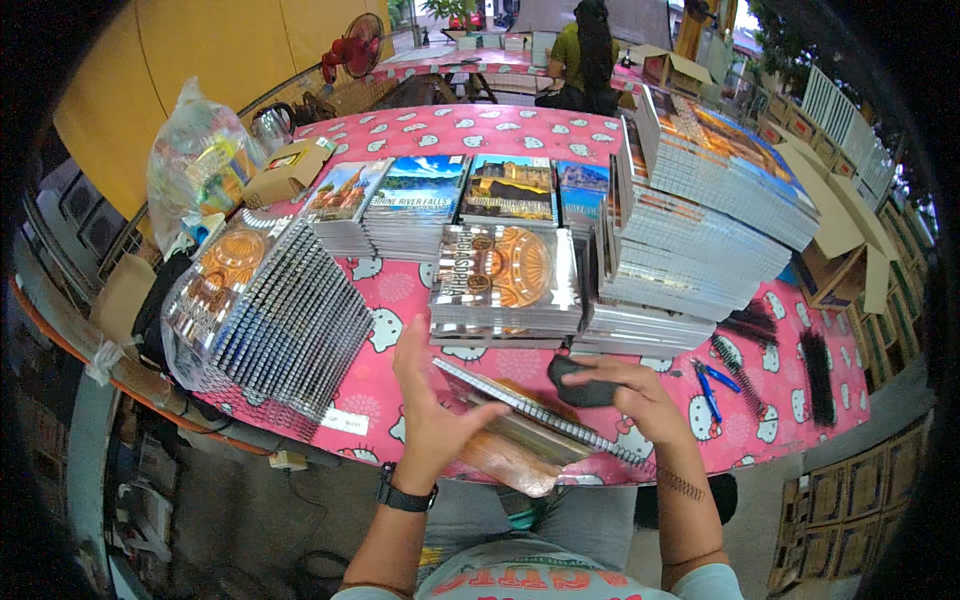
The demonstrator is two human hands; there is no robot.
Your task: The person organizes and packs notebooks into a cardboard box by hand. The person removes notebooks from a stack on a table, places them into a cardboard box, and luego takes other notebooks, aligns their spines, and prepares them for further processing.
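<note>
A book (515, 415) with a row of punched holes is tilted on the table edge in front of me, its binding edge up. A black spiral coil (610, 448) runs along that edge, and its loose tail sticks out at the right end. My left hand (435, 410) is at the book's left end, fingers stretched out and thumb apart, lying against the near side. My right hand (640, 395) grips a rounded black pad (580, 382) just above the coil; its exact kind is unclear. Crumpled clear plastic (510, 465) lies below the book.
Book stacks (505, 280) stand ahead, with a taller pile (700, 220) at right and bound books (290, 310) at left. Blue-handled pliers (710, 390) and black coils (817, 380) lie at right. A cardboard box (840, 240) stands beyond. Another person (590, 60) sits far back.
</note>
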